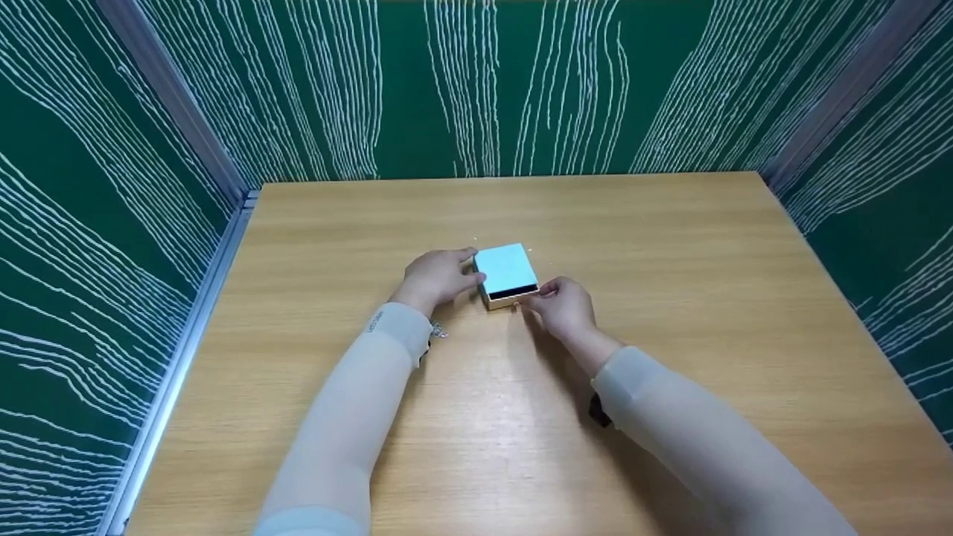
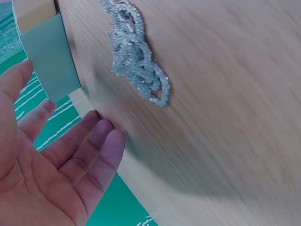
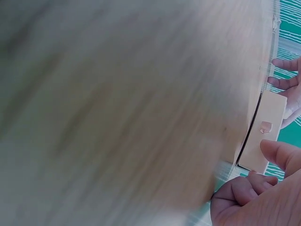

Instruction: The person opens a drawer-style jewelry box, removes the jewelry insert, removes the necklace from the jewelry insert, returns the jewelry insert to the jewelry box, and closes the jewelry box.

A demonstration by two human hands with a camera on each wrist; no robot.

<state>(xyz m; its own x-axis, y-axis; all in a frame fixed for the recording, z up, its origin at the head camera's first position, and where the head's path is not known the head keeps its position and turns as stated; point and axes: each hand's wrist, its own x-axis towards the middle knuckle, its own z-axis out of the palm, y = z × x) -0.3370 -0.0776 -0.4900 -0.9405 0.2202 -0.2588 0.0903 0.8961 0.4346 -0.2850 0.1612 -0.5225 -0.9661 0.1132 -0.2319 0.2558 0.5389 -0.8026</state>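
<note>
A small light blue drawer box [image 1: 506, 266] rests on the table, its cream drawer [image 1: 505, 300] slid out a little at the near side. A dark gap shows behind the drawer front. My left hand [image 1: 441, 275] touches the box's left side with thumb and forefinger, its other fingers nearly straight in the left wrist view. At the near right corner my right hand [image 1: 567, 307] curls its fingers by the drawer, thumb against the front. A small pinkish tab [image 3: 266, 127] sits on that front. A silvery beaded string [image 2: 136, 56] lies bunched near my left wrist.
The wooden table [image 1: 357, 454] carries a few tiny pale specks around the box. Green walls [image 1: 406, 89] with white wavy lines rise at the back and both sides. A metal rail [image 1: 179, 357] runs along the left edge.
</note>
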